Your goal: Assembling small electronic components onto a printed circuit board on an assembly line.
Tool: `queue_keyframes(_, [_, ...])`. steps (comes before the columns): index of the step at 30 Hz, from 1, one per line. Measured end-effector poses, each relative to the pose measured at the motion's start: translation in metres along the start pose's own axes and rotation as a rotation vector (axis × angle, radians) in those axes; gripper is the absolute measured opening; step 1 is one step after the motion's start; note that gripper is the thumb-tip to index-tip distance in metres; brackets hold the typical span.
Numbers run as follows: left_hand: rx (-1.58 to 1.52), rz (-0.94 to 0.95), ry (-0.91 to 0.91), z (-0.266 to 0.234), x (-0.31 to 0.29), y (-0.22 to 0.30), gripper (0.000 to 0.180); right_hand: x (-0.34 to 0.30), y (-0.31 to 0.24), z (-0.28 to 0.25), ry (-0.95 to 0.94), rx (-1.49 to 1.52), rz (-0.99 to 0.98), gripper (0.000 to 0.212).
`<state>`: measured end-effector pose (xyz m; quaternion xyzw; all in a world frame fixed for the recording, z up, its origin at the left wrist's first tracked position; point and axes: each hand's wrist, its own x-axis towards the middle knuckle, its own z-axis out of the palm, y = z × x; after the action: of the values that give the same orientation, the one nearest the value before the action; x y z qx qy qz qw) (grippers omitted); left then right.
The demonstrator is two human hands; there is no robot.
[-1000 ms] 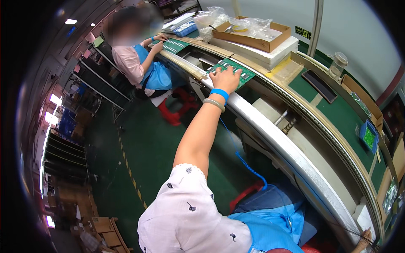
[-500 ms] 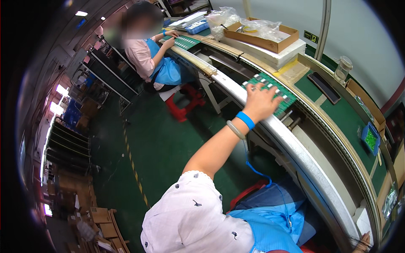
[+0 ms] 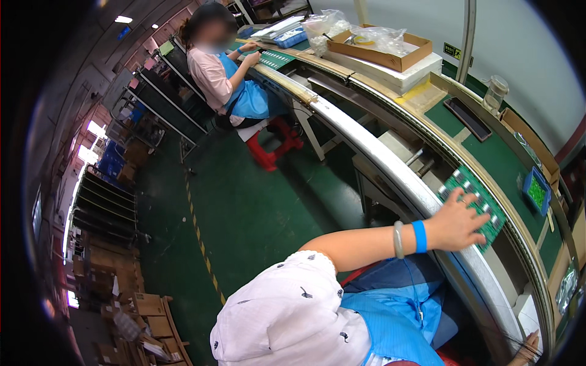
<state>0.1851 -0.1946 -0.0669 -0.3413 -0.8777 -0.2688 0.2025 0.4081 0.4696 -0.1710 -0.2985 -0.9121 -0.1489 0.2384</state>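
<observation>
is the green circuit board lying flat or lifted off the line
Flat: the green circuit board lies on the conveyor, the left hand spread on top.

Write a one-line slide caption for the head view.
Left hand flat on a green circuit board on the conveyor line, co-worker seated farther along.

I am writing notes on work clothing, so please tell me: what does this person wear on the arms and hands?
The left hand is bare, with no glove. At its wrist sit a bright blue wristband and a pale grey-green bangle. The forearm is uncovered; a short white sleeve with small dark marks covers the shoulder. A blue apron lies below. Of the right hand, only bare fingers show.
</observation>
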Motion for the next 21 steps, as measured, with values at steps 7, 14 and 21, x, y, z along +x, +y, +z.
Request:
queue_keyframes(7, [-0.199, 0.21, -0.067, 0.073, 0.023, 0.086, 0.066, 0.0, -0.032, -0.032, -0.001, 0.092, 0.086, 0.06])
queue_keyframes(14, [-0.304, 0.332, -0.184, 0.13, 0.041, 0.164, 0.072, -0.007, -0.023, -0.049, -0.334, 0.284, 0.388, 0.063])
queue_keyframes(21, [-0.564, 0.219, -0.433, 0.123, 0.078, 0.205, 0.058, -0.029, 0.044, -0.002, -0.054, 0.127, -0.062, 0.04])
